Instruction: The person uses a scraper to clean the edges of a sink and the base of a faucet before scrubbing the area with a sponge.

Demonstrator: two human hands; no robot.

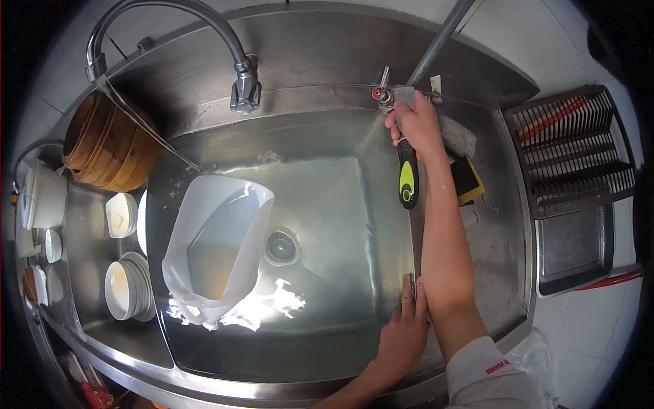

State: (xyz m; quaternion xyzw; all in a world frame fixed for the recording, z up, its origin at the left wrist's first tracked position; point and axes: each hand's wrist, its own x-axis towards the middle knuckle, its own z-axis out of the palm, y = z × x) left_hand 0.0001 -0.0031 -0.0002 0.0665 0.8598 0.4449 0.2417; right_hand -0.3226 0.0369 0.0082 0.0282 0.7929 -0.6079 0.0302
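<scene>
My right hand (417, 129) is closed around a scraper with a black and lime-green handle (407, 178). Its flat grey end (405, 95) points away from me, close to a small red-capped valve (378, 94). The hand is at the far right corner of the water-filled sink (327, 218). Nearer to me, my left hand (403, 334) rests with fingers stretched out on the sink's right rim, holding nothing. Beside my right wrist lie a grey cloth (458, 138) and a black and yellow sponge (467, 180).
A cut-open white plastic jug (178, 252) sits in the water near the drain (281, 247). White bowls (121, 290) and wooden steamers (112, 146) stand left. A faucet (246, 92) arches over the back. At right are a dark rack (572, 146) and a metal tray (575, 245).
</scene>
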